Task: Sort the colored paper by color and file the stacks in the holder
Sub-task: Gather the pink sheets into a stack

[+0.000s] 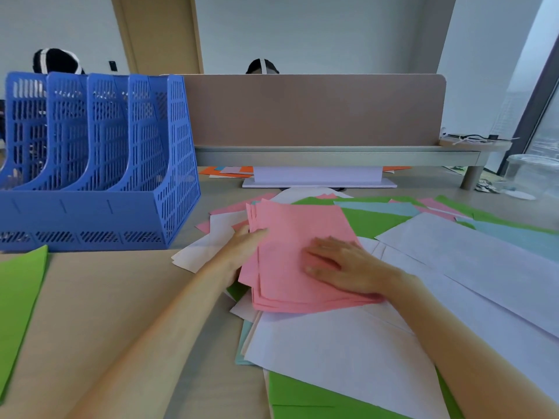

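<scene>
Pink stack (302, 267) is found mid-worktop (106, 297), laid on top of the loose mess of white sheets (348, 343), green sheets (372, 222) and pale blue sheets (378, 207), a bit right of the holder (90, 164). Its left edge is gripped by the left hand (242, 251): the thumb is seen on top, the other fingers are tucked under and hidden. The right hand (348, 267) is pressed flat on the stack, fingers (320, 252) straight and released, nothing grasped. The holder, blue mesh with four slots, is stood upright at the back left of the worktop. A few loose pink sheets (230, 207) are seen poking out behind the stack. A lone green sheet (18, 303) is left well apart at the near left edge. The worktop is closed off at the back by a divider (314, 110).
</scene>
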`<state>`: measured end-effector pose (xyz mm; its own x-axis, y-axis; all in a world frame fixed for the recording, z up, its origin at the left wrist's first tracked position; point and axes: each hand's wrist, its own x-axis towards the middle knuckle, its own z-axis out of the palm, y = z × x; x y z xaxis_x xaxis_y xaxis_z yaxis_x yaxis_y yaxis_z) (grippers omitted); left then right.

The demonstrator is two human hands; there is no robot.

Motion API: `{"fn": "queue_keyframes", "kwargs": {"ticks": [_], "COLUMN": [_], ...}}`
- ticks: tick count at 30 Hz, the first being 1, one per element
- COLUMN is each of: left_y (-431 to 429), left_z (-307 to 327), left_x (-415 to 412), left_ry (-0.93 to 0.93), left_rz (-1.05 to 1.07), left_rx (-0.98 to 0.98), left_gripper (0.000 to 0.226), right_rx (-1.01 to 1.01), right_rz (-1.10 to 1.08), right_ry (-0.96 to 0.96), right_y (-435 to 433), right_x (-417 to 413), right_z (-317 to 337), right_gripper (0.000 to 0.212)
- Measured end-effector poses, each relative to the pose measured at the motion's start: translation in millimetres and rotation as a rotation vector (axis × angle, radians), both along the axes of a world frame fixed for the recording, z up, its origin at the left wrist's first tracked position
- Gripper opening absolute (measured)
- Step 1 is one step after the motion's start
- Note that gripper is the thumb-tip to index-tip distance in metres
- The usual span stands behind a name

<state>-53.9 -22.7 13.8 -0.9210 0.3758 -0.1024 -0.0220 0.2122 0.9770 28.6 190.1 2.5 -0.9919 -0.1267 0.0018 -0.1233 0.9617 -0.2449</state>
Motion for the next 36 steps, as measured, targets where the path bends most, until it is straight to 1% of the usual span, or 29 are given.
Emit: {"fn": "queue_keyframes", "kwargs": {"ticks": [1,2,4,5,7,9,10,11,13,14,15,16,17,19,22,24,25,28,32,34,36], "left_y": [1,3,5,6,4,2,1,1,3,4,5,5,4,2,-2,-5,-6,-10,-16,-17,-17], "left_z": [-1,-1,1,4,11,17,19,19,18,18,19,21,24,34,56,67,70,70,64,61,59], "left_x": [0,2,3,5,7,8,9,10,12,12,14,14,15,17,26,32,35,43,48,49,53], "left_ry": [0.028,0.075,0.185,0.235,0.299,0.347,0.37,0.392,0.42,0.434,0.451,0.465,0.476,0.512,0.614,0.65,0.663,0.689,0.674,0.659,0.622], "left_rz": [-0.004,-0.013,-0.01,0.0,0.017,0.043,0.051,0.061,0.083,0.102,0.126,0.152,0.18,0.228,0.244,0.239,0.236,0.239,0.271,0.281,0.277], "left_rx": [-0.004,-0.018,-0.032,-0.006,0.093,0.182,0.212,0.235,0.253,0.252,0.253,0.259,0.272,0.302,0.343,0.373,0.376,0.335,0.315,0.319,0.309], "left_gripper": [0.017,0.021,0.038,0.043,0.043,0.039,0.039,0.039,0.036,0.034,0.031,0.03,0.028,0.027,0.024,0.024,0.025,0.027,0.026,0.022,0.022], "right_rx": [-0.031,-0.084,-0.231,-0.306,-0.502,-0.783,-0.924,-1.036,-1.155,-1.175,-1.168,-1.121,-1.061,-0.969,-0.952,-0.991,-1.013,-1.063,-1.145,-1.189,-1.172], "right_rz": [0.029,0.036,-0.053,-0.139,-0.339,-0.49,-0.535,-0.544,-0.478,-0.441,-0.409,-0.391,-0.366,-0.298,-0.227,-0.19,-0.175,-0.185,-0.271,-0.283,-0.281], "right_ry": [0.017,0.058,0.171,0.239,0.338,0.362,0.347,0.333,0.337,0.377,0.445,0.528,0.606,0.719,0.862,0.93,0.935,0.865,0.795,0.74,0.707], "right_y": [-4,-8,-10,-8,-1,8,11,14,15,13,10,8,6,-1,-12,-19,-22,-24,-22,-21,-24], "right_x": [-2,-4,-10,-11,-11,-9,-8,-7,-6,-6,-6,-5,-5,-1,9,15,18,22,24,23,20], "right_z": [-2,-2,0,2,8,15,18,20,22,23,24,27,32,46,67,77,80,74,63,59,55], "right_gripper": [0.061,0.058,0.052,0.053,0.071,0.09,0.092,0.084,0.048,0.03,0.017,0.009,0.007,0.009,0.012,0.014,0.016,0.015,0.03,0.028,0.021]}}
